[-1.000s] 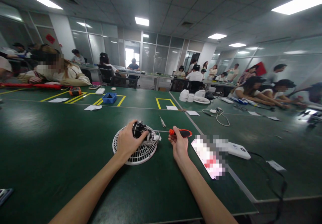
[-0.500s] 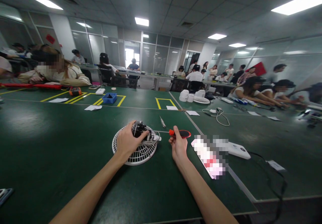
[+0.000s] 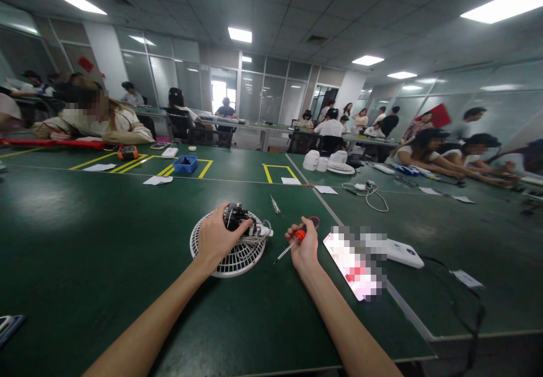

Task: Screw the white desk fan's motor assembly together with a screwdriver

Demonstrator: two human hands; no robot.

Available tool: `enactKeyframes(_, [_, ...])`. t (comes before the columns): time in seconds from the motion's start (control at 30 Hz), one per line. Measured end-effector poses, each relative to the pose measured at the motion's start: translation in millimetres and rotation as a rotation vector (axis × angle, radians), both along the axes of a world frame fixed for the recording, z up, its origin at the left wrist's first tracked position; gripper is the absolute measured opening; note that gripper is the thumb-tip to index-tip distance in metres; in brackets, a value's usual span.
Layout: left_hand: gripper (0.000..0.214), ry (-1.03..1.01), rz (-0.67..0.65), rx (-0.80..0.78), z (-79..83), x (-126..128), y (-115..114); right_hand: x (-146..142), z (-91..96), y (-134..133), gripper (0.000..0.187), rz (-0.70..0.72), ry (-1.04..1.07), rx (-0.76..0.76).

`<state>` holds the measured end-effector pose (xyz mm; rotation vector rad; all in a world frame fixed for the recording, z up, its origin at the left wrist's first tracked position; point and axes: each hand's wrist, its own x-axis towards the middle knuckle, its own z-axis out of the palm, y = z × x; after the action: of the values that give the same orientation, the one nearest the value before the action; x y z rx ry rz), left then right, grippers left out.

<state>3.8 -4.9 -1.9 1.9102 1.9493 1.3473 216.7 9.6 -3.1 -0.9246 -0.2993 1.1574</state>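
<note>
My left hand (image 3: pixel 216 235) is closed round a dark fan motor (image 3: pixel 237 217) with white parts and a pale cable at its right side. Beneath it lies a round white fan grille (image 3: pixel 231 267) on the green tabletop. In my right hand (image 3: pixel 306 247) is a screwdriver (image 3: pixel 301 234) with a red and black handle, gripped by the fingers. Its metal shaft slants down to the left, its tip apart from the motor and grille. A smaller, slim screwdriver (image 3: pixel 275 204) lies beyond my hands on the table.
Right of my right hand lies a lit phone (image 3: pixel 350 267), and past it a white device (image 3: pixel 401 252) with a dark cable. Farther back are a blue bin (image 3: pixel 185 164), white fan housings (image 3: pixel 311 161) and a coiled cable (image 3: pixel 375 196). People sit along the far tables.
The screwdriver in my right hand has swung from pointing left at the motor to pointing down-left, away from it. My left hand and the motor have stayed in place.
</note>
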Motion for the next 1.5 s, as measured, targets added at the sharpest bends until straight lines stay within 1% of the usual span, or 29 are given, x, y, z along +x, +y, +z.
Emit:
enactKeyframes(0.07, [0.075,0.000,0.004,-0.003,0.4,0.3,0.1,-0.1,-3.1,0.9,0.027,0.071,-0.028,0.006])
enactKeyframes(0.13, [0.074,0.001,0.008,-0.001,1.0,0.6,0.2,-1.5,-7.1,2.7,0.031,0.157,-0.104,0.004])
enactKeyframes(0.23, [0.072,0.006,0.009,0.008,1.1,0.7,0.5,-6.0,-12.5,4.7,0.033,0.258,-0.315,-0.017])
enactKeyframes(0.3, [0.072,0.003,0.010,0.017,0.4,0.6,0.7,-9.2,-14.1,3.8,0.034,0.242,-0.538,-0.037])
enactKeyframes(0.4, [0.073,-0.004,0.012,0.022,-0.9,0.2,1.1,-11.4,-13.7,-0.9,0.039,0.190,-0.936,-0.003])
enactKeyframes(0.47, [0.073,-0.003,0.010,0.016,-1.3,-0.1,1.2,-10.2,-12.6,-4.1,0.042,0.187,-1.121,0.002])
enactKeyframes(0.63, [0.077,-0.007,0.003,-0.029,0.9,0.2,0.0,-2.7,-10.4,-5.7,0.047,0.204,-1.317,-0.091])
enactKeyframes(0.8, [0.076,-0.011,0.002,-0.031,3.5,0.6,-1.5,0.8,-6.0,-4.0,0.049,0.257,-1.660,-0.187])
enactKeyframes(0.87, [0.075,-0.004,0.008,-0.033,3.8,0.2,-1.5,0.8,-5.3,-3.3,0.050,0.282,-1.761,-0.227])
enactKeyframes(0.97, [0.075,0.005,0.012,-0.038,4.7,-1.6,-1.1,1.3,-6.9,-1.9,0.051,0.287,-1.838,-0.264])
enactKeyframes(1.2, [0.074,0.040,0.018,-0.096,9.3,-16.6,1.8,4.4,-12.8,0.2,0.048,0.270,-1.909,-0.244])
enactKeyframes(1.37, [0.073,0.088,0.066,-0.187,16.7,-39.4,5.1,3.1,-15.2,0.6,0.046,0.310,-1.934,-0.223])
enactKeyframes(1.5, [0.079,0.151,0.119,-0.269,25.5,-69.1,4.4,0.4,-15.0,-0.5,0.045,0.336,-1.958,-0.203])
